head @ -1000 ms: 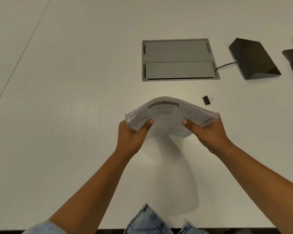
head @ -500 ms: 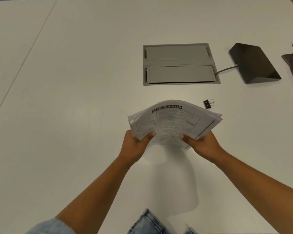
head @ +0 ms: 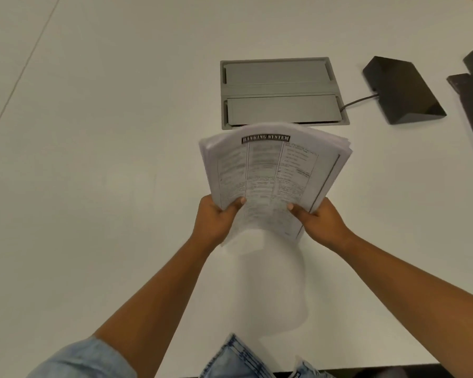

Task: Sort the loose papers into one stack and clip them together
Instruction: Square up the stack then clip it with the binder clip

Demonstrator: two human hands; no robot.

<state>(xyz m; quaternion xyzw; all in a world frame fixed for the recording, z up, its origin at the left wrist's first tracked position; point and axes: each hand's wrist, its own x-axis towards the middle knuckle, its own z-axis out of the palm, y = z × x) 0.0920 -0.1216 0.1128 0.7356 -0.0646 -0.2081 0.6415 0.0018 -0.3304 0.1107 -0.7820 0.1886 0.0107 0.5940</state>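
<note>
Papers [head: 273,170] gathered into one stack, pinched at the near edge by left hand [head: 216,222] and right hand [head: 318,223], thumbs on top. Edges above the fingers uneven; clipping not yet done, no clip visible.

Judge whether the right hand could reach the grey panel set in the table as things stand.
Probably not right away. The right hand and the left hand both grip the papers, which stand between it and the panel. Nothing else blocks the way.
</note>
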